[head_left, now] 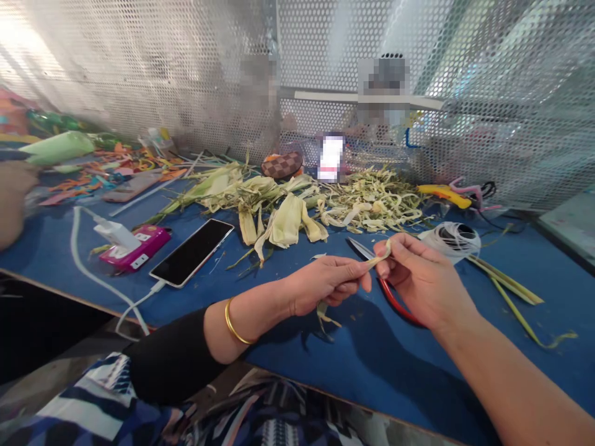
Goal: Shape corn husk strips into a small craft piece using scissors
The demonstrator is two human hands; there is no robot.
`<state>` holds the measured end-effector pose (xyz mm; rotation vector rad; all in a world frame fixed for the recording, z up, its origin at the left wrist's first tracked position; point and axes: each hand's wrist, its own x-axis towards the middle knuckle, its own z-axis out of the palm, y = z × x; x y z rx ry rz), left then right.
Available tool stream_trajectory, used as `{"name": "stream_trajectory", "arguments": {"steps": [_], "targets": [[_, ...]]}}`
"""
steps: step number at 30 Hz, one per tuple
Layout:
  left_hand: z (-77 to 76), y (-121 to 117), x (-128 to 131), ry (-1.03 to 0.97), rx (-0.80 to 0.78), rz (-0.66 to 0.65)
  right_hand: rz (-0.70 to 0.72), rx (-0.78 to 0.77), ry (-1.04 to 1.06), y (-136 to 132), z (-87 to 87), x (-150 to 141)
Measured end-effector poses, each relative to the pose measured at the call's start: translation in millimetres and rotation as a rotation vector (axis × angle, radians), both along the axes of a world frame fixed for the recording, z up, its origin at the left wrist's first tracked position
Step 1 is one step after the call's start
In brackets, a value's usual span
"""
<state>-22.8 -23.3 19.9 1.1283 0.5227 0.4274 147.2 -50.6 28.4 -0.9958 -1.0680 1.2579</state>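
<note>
A pale strip of corn husk (377, 260) stretches between my two hands above the blue table. My left hand (328, 282), with a gold bangle at the wrist, pinches one end; a loose tail of husk (325, 314) hangs below its fingers. My right hand (421, 279) is closed on the other end, thumb against fingertips. Under and beside it lie red-handled scissors (395, 302), their blades pointing to the back left, partly hidden by the hand. Farther back, a heap of dried corn husks (286, 220) adjoins a pile of curly trimmed strips (376, 198).
A phone (193, 253) charges beside a magenta power strip (134, 248). To the right are a roll of white cord (453, 240), thin stalks (509, 282) and a yellow-handled tool (445, 196). A perforated screen (186, 80) borders the back. Another person's arm (13, 198) shows at left.
</note>
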Motion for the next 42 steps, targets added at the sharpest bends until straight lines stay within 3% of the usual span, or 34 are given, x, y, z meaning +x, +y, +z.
{"name": "stream_trajectory", "arguments": {"steps": [8, 10, 12, 14, 15, 16, 18, 22, 24, 28, 31, 33, 34, 35, 39, 42], "targets": [[-2.3, 14, -7, 0.095, 0.051, 0.132, -0.452, 0.22, 0.116, 20, 15.0, 40], [-3.9, 19, -9, 0.185, 0.138, 0.261, -0.581, 0.348, 0.123, 20, 20.1, 48], [-2.1, 22, -9, 0.249, 0.354, 0.558, -0.651, 0.464, 0.09, 17, 23.4, 50], [4.6, 21, -8, 0.185, 0.637, 0.826, -0.625, 0.481, -0.009, 10, 24.1, 45], [9.4, 19, -6, 0.142, 0.734, 0.848, -0.61, 0.462, -0.082, 7, 23.5, 40], [14.4, 16, -4, 0.11, 0.792, 0.81, -0.526, 0.399, -0.202, 3, 22.6, 34], [22.6, 10, 2, 0.079, 0.839, 0.608, -0.294, 0.272, -0.448, -3, 20.9, 20], [24.2, 2, 7, 0.057, 0.567, 0.107, 0.023, 0.193, -0.64, -5, 23.4, -7], [21.4, 3, 5, 0.071, 0.433, 0.083, 0.079, 0.159, -0.663, -1, 28.0, -16], [22.1, 8, -3, 0.066, 0.215, 0.231, 0.097, 0.17, -0.712, 25, 39.9, -27], [24.3, 13, -5, 0.037, -0.025, 0.418, 0.173, 0.188, -0.808, 69, 46.3, -30], [23.1, 19, -6, 0.031, -0.213, 0.506, -0.022, 0.189, -1.06, 111, 46.7, -30], [21.9, 22, -6, 0.022, -0.295, 0.538, -0.14, 0.17, -1.27, 133, 45.2, -30], [20.5, 24, -6, 0.008, -0.359, 0.564, -0.204, 0.141, -1.351, 154, 42.6, -30], [17.0, 32, -8, -0.07, -0.425, 0.666, -0.248, -0.022, -1.506, 221, 22.4, -36], [16.9, 35, -9, -0.091, -0.421, 0.724, -0.286, -0.124, -1.569, 245, 3.3, -46]]}}
